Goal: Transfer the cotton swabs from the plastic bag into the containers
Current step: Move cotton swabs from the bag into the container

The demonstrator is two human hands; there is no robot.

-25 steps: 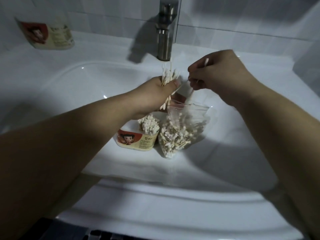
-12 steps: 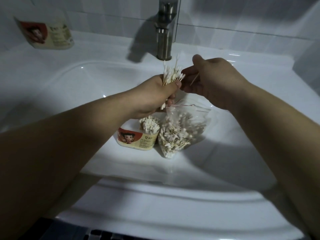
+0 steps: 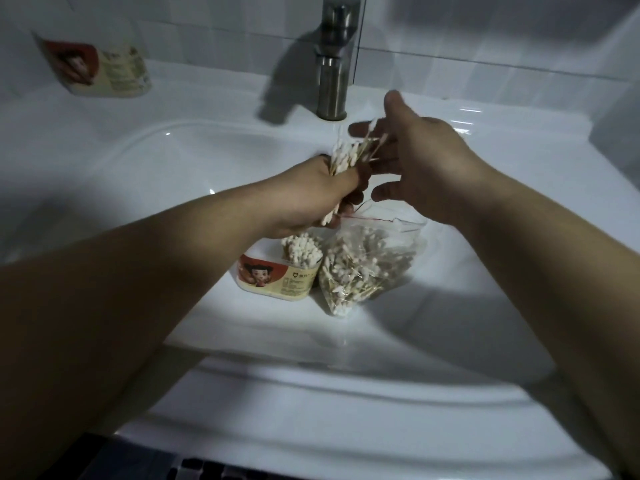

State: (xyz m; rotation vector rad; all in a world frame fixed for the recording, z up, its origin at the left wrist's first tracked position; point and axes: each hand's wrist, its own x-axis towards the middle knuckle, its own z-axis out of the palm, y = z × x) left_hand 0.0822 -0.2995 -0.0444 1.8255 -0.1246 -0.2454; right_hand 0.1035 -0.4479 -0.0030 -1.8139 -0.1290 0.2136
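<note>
My left hand [image 3: 311, 197] grips an upright bundle of cotton swabs [image 3: 344, 157] above the sink basin. My right hand [image 3: 419, 161] is spread beside the bundle, its straight fingers touching the swab tips. Below the hands, a clear plastic bag [image 3: 367, 268] full of loose swabs lies in the basin. Next to it on the left stands a labelled container [image 3: 273, 277] with a cluster of swabs upright inside.
A white sink [image 3: 194, 188] holds everything. A steel faucet [image 3: 334, 60] rises at the back, just beyond the hands. A second labelled container [image 3: 100, 69] lies on the ledge at the far left. Tiled wall stands behind.
My right hand has gone from pinching a single swab to spread fingers against the bundle's tips. My left hand has kept its grip on the bundle, roughly in place.
</note>
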